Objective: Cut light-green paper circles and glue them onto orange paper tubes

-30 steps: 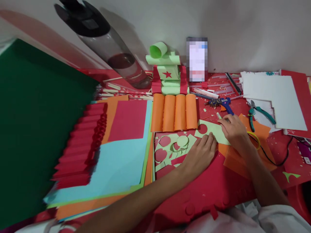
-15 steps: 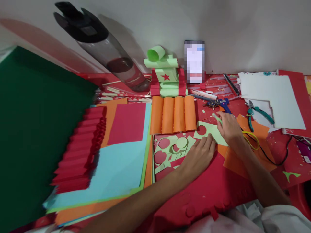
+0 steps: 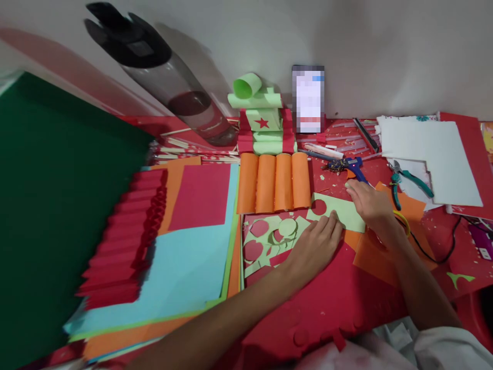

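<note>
My left hand [image 3: 321,234] rests palm down over the near-left part of a light green paper sheet [image 3: 349,213] with a round hole cut in it; its fingers lie flat, side by side. To the right, my right hand [image 3: 372,204] is closed in a pinch, raised near the sheet's right end. A small tip of a light green paper strip [image 3: 347,184] shows at its fingertips; the rest of the strip is hidden. Light green scraps and cut circles [image 3: 287,226] lie left of my left hand. Four-sided contact under the left palm is hidden from view.
Orange paper tubes [image 3: 265,182] stand beyond the scraps, before a green and red paper model [image 3: 264,122]. A blue glue gun [image 3: 352,165], green-handled pliers [image 3: 416,181] and a phone [image 3: 308,100] are behind. Left are stacked coloured sheets [image 3: 192,267], pleated red paper [image 3: 123,241] and a tall bottle [image 3: 188,100].
My right hand has moved slightly right and turned, so the light green strip that stuck out from its fingers now shows only as a tip. My left hand has stayed in place.
</note>
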{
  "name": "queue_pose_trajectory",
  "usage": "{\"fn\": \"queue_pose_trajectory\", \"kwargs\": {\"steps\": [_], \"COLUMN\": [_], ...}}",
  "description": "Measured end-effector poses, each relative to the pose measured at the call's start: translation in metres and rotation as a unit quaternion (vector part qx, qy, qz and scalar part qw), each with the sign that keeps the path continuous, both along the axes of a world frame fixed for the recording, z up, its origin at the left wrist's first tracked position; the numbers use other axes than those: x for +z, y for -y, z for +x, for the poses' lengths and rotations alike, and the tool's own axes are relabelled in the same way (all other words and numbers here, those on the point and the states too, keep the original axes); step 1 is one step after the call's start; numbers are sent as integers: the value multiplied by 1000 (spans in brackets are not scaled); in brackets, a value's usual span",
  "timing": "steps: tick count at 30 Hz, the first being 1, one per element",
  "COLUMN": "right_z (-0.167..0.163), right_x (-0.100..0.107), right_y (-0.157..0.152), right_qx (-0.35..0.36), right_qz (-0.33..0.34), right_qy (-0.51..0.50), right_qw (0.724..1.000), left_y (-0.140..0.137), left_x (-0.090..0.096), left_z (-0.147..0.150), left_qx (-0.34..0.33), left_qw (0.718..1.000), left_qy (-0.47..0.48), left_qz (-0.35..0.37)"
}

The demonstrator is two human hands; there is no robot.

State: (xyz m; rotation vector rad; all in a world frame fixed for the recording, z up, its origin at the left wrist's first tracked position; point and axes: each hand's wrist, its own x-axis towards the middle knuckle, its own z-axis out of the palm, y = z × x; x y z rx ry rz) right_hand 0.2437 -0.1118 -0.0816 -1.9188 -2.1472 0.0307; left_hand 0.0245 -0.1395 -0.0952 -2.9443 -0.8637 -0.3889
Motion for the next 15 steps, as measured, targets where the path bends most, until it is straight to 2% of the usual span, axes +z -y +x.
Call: {"fn": "queue_pose_trajectory", "kwargs": {"steps": [5, 12, 15], "right_z": [-5, -12, -12], "right_x": [0, -6, -2], "right_y": [-2, -5, -1], "right_qx": [27, 0, 6], "right_qz": [-47, -32, -22], "right_qy": [25, 36, -5], "right_qw": [998, 999, 1000], "left_y": [-1, -1, -2], "left_x": [-1, -1, -1], "left_z": [1, 1, 1], "left_qx": [0, -5, -7], "left_qw": [1000, 1000, 1000], "left_qy": [12, 12, 3], "left_qz": [11, -6, -11]}}
